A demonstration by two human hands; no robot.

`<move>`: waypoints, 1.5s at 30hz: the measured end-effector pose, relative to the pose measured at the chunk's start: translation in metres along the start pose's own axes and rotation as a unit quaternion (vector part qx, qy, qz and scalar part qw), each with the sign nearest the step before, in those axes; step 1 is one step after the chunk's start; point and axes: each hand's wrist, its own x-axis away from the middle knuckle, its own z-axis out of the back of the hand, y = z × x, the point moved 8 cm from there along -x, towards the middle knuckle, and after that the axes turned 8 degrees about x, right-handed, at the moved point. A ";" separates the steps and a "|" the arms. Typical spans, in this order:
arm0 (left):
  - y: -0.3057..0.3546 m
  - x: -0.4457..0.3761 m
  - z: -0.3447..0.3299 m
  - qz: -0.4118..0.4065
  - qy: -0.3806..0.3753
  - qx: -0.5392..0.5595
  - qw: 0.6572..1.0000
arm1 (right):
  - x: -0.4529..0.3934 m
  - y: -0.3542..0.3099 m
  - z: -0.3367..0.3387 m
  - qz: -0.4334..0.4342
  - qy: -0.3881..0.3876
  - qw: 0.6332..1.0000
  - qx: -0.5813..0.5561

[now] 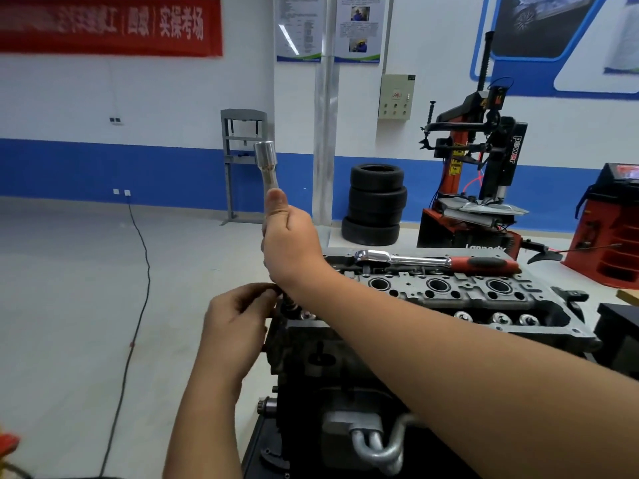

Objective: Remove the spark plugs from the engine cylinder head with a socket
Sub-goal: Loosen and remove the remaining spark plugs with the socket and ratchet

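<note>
My right hand (292, 242) grips a long chrome spark plug socket (267, 164) and holds it upright in the air, left of the engine cylinder head (463, 295). Below it, my left hand (235, 319) pinches a small dark part at the head's left end; I cannot tell whether it is a spark plug. Three round plug wells show along the top of the head. A ratchet wrench with a red and black handle (435, 261) lies across the head's far edge.
The engine block (345, 392) stands under the head, with metal pipes at its front. Behind are a stack of tyres (375, 203), a red tyre changer (477, 188), a grey press frame (242, 160) and a black cable across the floor (138, 271).
</note>
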 end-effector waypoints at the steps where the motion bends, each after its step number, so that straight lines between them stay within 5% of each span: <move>1: 0.001 0.002 -0.003 -0.002 -0.017 -0.018 1.000 | -0.001 -0.003 0.001 0.000 0.004 1.000 0.002; 6: 0.005 0.005 -0.011 -0.015 -0.034 -0.035 0.999 | -0.017 -0.041 0.014 0.017 0.032 0.999 -0.002; 15: 0.027 0.005 -0.028 -0.105 0.049 -0.289 0.950 | -0.013 -0.043 0.025 0.029 0.065 0.997 -0.037; 27: 0.034 0.003 -0.030 -0.091 0.053 -0.324 0.940 | -0.011 -0.045 0.023 0.064 0.023 0.996 -0.053; 30: 0.051 0.006 -0.034 -0.130 0.067 -0.278 0.949 | -0.006 -0.073 0.027 0.113 -0.031 0.988 -0.098; 35: 0.092 0.019 -0.055 -0.220 0.044 -0.049 0.973 | -0.011 -0.132 0.048 0.143 -0.107 0.974 -0.142; 41: 0.093 0.074 -0.140 -0.206 -0.076 0.062 0.974 | 0.023 -0.108 0.151 0.069 -0.046 0.987 -0.140; 45: 0.086 0.132 -0.226 -0.150 -0.168 0.038 0.973 | 0.074 -0.064 0.263 -0.022 0.049 0.987 -0.151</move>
